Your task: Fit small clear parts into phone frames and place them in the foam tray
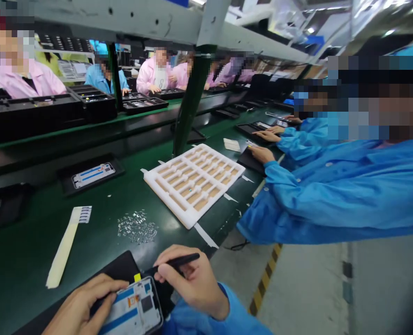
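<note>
We see our left hand (84, 307) curled around the edge of a phone (132, 309), holding it on a black mat (117, 270). Our right hand (188, 284) pinches a thin black stick (178, 261), its tip just beside the phone. On the green table (24, 242) lie tiny shiny bits (137, 226) and a white foam tray (192, 184).

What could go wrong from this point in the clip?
The black stylus-like tool in the right hand sits close to the phone housing under the left hand, so a slip might scratch it. The loose small metal parts on the green bench mat could easily get scattered.
</note>
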Demonstrator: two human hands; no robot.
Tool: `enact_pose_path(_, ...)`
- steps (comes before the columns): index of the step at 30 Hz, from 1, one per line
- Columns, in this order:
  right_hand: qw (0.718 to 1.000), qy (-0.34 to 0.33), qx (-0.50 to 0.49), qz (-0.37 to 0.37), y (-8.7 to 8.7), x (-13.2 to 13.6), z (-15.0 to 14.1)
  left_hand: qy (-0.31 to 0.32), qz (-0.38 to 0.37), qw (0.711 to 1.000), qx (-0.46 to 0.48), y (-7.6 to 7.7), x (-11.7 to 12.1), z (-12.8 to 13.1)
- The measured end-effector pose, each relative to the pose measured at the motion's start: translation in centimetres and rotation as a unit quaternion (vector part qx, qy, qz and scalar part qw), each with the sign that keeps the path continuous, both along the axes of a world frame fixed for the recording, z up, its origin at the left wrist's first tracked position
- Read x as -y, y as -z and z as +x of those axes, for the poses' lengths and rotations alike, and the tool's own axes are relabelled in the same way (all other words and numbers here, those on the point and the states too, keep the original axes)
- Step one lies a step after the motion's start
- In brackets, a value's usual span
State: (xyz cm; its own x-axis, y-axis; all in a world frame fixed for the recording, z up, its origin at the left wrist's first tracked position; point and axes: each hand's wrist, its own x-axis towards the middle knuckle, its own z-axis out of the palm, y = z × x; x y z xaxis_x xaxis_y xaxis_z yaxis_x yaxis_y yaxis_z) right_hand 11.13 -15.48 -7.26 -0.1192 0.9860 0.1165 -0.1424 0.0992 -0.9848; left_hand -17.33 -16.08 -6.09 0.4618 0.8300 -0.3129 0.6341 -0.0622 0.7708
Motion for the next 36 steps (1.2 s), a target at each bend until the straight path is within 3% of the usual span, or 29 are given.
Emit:
enact_pose_path(3,0.998,-0.058,0.037,0.008,-1.0,0.8,-1.4,-0.012,0.008,1.000,0.012,-0.2,0.2,0.8)
enact_pose_path(6,0.993,-0.082,0.083,0.002,-0.7,0.8,-2.4,-0.027,0.023,0.999,0.016,-0.1,0.8,1.2)
enact_pose_path(11,0.989,-0.073,0.129,0.003,0.0,0.6,-2.8,-0.033,0.022,0.999,-0.006,0.1,1.3,1.5)
enact_pose_path(22,0.990,-0.060,0.126,-0.017,-0.3,0.7,-2.8,-0.033,0.016,0.999,-0.022,0.7,1.4,1.3)
enact_pose_path(36,0.990,-0.034,0.136,0.028,-0.3,1.0,-3.1,-0.103,0.073,0.991,-0.039,1.6,2.0,2.4)
